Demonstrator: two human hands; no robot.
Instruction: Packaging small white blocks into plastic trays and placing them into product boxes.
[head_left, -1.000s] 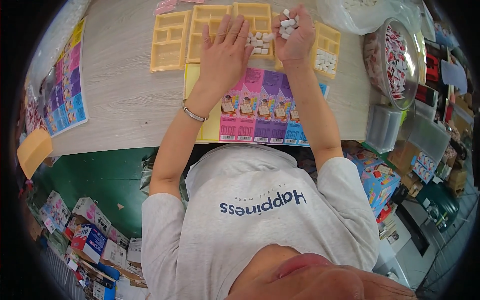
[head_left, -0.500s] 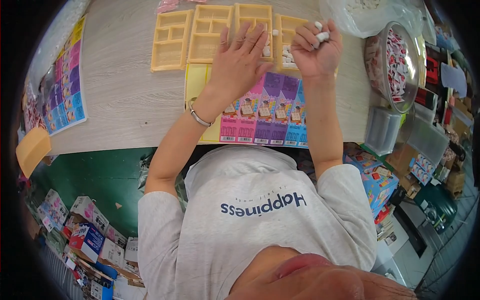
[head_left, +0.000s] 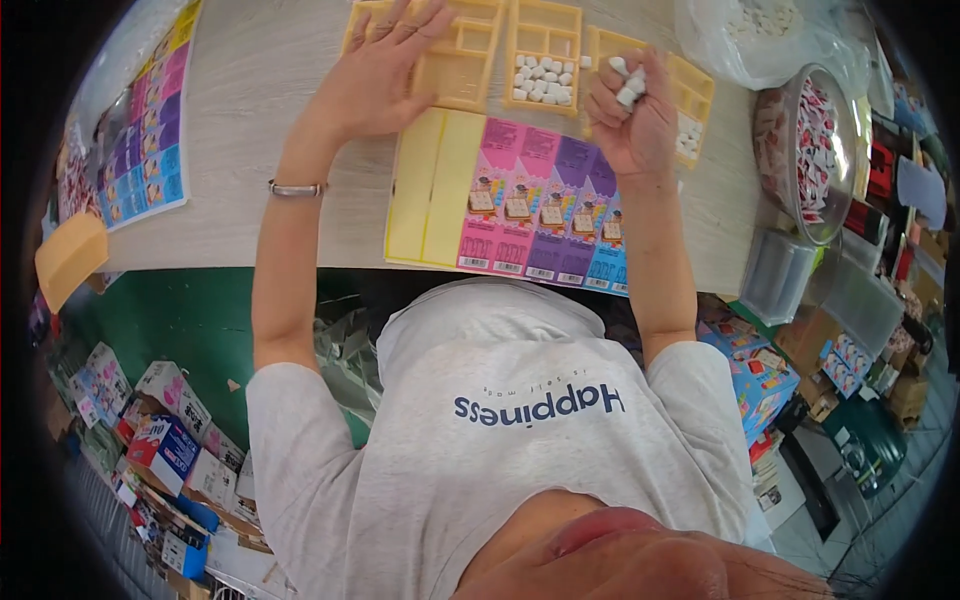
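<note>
My left hand (head_left: 385, 75) lies flat with spread fingers on a yellow compartment tray (head_left: 455, 60) at the far side of the table. My right hand (head_left: 632, 115) is closed around several small white pieces (head_left: 628, 82) that stick out above the fist. It hovers beside a second yellow tray (head_left: 545, 25), which has several white pieces (head_left: 540, 80) in one compartment. A third yellow tray (head_left: 692, 90) lies to the right, partly behind my right hand. A stack of pink, purple and blue printed cards (head_left: 540, 200) lies in front of the trays.
A clear bowl of red-and-white wrapped items (head_left: 810, 150) stands at the right, with a plastic bag of white pieces (head_left: 760, 30) behind it. Colourful card sheets (head_left: 140, 150) lie at the table's left. Boxes and cartons (head_left: 160, 440) crowd the floor on both sides.
My left hand has slid left onto the leftmost tray. My right hand has dropped lower and closer to me, its fingers closing tighter round the white pieces. White pieces now show in the middle tray.
</note>
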